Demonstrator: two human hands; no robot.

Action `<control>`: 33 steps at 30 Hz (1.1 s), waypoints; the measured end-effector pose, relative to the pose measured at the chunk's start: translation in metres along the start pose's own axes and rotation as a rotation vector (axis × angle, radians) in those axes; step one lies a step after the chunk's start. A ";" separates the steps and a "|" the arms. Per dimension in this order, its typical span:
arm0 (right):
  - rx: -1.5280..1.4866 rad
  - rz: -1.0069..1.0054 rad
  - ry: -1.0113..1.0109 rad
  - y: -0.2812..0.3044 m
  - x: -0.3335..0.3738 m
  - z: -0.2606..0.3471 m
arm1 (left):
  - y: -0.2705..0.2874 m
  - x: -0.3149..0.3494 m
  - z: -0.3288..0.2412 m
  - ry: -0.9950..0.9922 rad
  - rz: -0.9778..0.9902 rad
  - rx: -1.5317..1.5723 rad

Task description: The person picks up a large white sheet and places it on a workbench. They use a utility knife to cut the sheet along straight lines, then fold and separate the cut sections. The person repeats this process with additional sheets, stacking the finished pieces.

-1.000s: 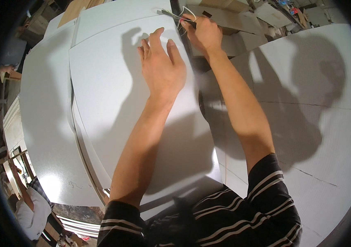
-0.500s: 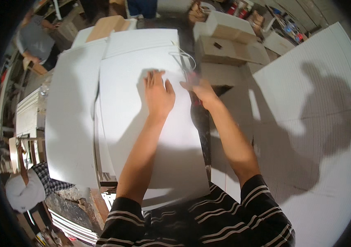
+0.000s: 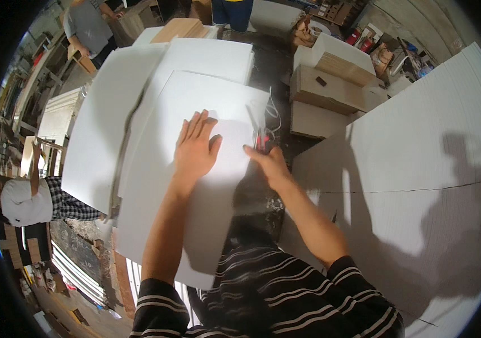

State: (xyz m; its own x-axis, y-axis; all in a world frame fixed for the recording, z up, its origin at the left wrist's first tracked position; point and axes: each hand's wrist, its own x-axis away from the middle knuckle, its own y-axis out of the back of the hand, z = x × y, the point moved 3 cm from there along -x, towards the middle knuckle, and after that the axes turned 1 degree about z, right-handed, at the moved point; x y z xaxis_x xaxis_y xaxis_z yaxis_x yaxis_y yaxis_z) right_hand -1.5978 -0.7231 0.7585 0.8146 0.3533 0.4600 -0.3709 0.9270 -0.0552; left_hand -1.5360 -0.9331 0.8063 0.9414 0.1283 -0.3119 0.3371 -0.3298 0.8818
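A white rectangular panel (image 3: 156,163) lies slanted on top of a stack of similar panels before me. My left hand (image 3: 193,147) rests on it, palm down, fingers spread, holding nothing. At its right edge, my right hand (image 3: 272,167) is closed on a red and dark hand tool (image 3: 262,142), with the thumb stretched toward the panel. A pale, blurred part of that tool points away from me along the edge; its exact kind is unclear. Just beyond it, a thin white curled strip (image 3: 275,107) hangs by the panel's far right corner.
More white panels (image 3: 99,118) are stacked at the left. Large white sheets (image 3: 420,163) stand on the right, with cartons and boards (image 3: 330,84) behind. One person (image 3: 88,28) stands far left, another in a white shirt (image 3: 23,200) nearer left, and a third (image 3: 233,12) at the back.
The top panel has turned askew on the stack, its near end shifting left. My left hand has moved left with fingers spreading; my right hand stays at the edge with the tool. The view has shifted.
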 end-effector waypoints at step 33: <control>1.365 0.483 -0.218 0.082 -0.007 0.239 | -0.027 -0.102 -0.010 0.247 -0.175 -0.120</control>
State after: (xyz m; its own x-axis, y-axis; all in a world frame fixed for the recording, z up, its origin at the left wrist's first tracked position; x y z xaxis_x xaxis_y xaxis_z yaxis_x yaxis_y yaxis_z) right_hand -1.7403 -0.6792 0.9627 0.4549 0.4479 0.7697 -0.8088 -0.1538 0.5676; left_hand -1.6411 -0.9282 0.8183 0.8334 0.4016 -0.3797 0.4759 -0.1721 0.8625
